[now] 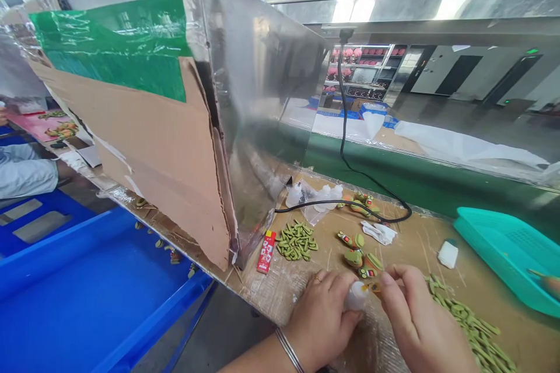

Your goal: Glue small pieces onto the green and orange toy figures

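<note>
My left hand [321, 312] is closed around a small translucent white squeeze bottle [356, 296] with a yellowish tip. Right beside that tip, my right hand [415, 315] pinches a tiny brownish piece [374, 287], too small to name. Just beyond my hands lie several small green and orange painted figures [361, 259]. A pile of short green pieces [297, 240] sits to the left of them. More green pieces [470, 320] are spread to the right, partly behind my right hand.
A red and yellow box [266, 252] lies near the table's left edge. Spare white bottles [324, 197] and a black cable [380, 220] are at the back. A teal basket [507, 245] stands right. A metal box with cardboard [144, 128] rises left, above a blue tray [87, 291].
</note>
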Tool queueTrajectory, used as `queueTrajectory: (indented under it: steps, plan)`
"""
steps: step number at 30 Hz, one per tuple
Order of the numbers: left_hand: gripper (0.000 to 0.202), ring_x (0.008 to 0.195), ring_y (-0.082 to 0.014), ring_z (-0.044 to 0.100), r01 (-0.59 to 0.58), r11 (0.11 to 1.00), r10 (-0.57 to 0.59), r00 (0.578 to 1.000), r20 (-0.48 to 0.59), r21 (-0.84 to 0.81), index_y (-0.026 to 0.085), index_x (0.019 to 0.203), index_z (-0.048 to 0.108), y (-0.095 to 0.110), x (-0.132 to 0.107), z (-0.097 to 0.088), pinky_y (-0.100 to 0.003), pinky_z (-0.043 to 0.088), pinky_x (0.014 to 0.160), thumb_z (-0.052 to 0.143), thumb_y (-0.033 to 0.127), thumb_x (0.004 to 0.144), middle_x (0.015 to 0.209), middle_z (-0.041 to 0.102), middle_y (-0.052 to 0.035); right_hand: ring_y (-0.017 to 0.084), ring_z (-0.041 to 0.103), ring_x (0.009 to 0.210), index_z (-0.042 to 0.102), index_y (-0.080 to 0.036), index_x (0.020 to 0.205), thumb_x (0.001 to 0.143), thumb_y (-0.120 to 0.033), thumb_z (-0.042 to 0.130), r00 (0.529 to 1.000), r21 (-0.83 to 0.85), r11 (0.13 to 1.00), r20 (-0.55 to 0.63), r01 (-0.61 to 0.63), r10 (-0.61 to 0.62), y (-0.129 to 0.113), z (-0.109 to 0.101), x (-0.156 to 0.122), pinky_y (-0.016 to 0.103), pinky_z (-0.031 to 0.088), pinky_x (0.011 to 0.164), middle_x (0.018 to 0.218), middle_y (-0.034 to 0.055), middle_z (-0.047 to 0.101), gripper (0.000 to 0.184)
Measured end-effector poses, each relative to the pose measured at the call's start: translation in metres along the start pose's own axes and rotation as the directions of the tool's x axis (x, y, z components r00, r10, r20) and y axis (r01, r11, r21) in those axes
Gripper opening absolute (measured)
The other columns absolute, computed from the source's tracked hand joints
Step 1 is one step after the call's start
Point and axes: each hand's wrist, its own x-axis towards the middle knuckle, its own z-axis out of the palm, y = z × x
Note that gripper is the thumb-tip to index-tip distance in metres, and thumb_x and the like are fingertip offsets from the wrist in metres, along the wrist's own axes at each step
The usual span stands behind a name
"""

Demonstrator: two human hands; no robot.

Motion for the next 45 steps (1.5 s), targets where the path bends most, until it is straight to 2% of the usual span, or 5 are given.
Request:
queueTrajectory:
  steps: [10, 17, 28, 35, 45]
  plan:
    - [0.034, 0.102, -0.0287, 0.05, 0.002, 1.0, -0.002, 1.0, 0.007, 0.009, 0.025, 0.114, 0.046, 0.0, 0.001, 0.0, -0.043, 0.041, 0.087, 0.052, 0.022, 0.081, 0.114, 0.059, -0.0052, 0.029, 0.062, 0.054, 0.041, -0.027, 0.086, 0.091, -0.042, 0.022, 0.998, -0.164, 0.985, -0.039, 0.051, -0.058, -0.02, -0.01, -0.005, 0.033, 0.04, 0.048, 0.056, -0.0013, 0.06, 0.025]
    - [0.033, 0.101, -0.0289, 0.05, -0.006, 1.0, 0.006, 1.0, 0.007, 0.01, 0.025, 0.113, 0.046, 0.001, 0.0, 0.0, -0.043, 0.04, 0.087, 0.052, 0.022, 0.081, 0.113, 0.06, -0.005, 0.031, 0.063, 0.063, 0.039, -0.028, 0.089, 0.091, -0.048, 0.024, 0.999, -0.058, 0.998, -0.033, 0.004, -0.006, -0.028, -0.013, -0.008, 0.036, 0.041, 0.056, 0.068, -0.0007, 0.065, 0.025]
    - [0.031, 0.101, -0.0287, 0.05, 0.005, 1.0, -0.005, 1.0, 0.017, 0.019, 0.024, 0.111, 0.046, 0.0, 0.001, -0.001, -0.043, 0.041, 0.086, 0.052, 0.023, 0.08, 0.111, 0.06, -0.0056, 0.03, 0.062, 0.054, 0.04, -0.026, 0.09, 0.094, -0.038, 0.02, 0.993, -0.241, 0.967, -0.07, 0.076, -0.095, -0.024, -0.012, -0.007, 0.034, 0.04, 0.048, 0.058, 0.0003, 0.059, 0.023]
    - [0.033, 0.102, -0.029, 0.049, 0.005, 1.0, -0.005, 1.0, 0.016, 0.017, 0.025, 0.113, 0.045, 0.0, 0.0, 0.0, -0.044, 0.04, 0.087, 0.051, 0.023, 0.081, 0.112, 0.059, -0.0053, 0.03, 0.063, 0.059, 0.039, -0.027, 0.089, 0.093, -0.045, 0.022, 0.996, -0.149, 0.988, -0.069, 0.038, -0.049, -0.034, -0.014, -0.01, 0.035, 0.042, 0.053, 0.068, 0.0005, 0.065, 0.025]
    - [0.033, 0.101, -0.0282, 0.05, -0.009, 1.0, 0.009, 1.0, 0.01, 0.007, 0.025, 0.112, 0.046, 0.0, 0.0, -0.001, -0.043, 0.041, 0.087, 0.053, 0.022, 0.08, 0.113, 0.06, -0.0049, 0.029, 0.063, 0.052, 0.041, -0.027, 0.087, 0.09, -0.045, 0.021, 0.996, -0.222, 0.971, -0.009, 0.087, -0.091, -0.013, -0.011, -0.001, 0.033, 0.042, 0.044, 0.056, -0.0013, 0.062, 0.027]
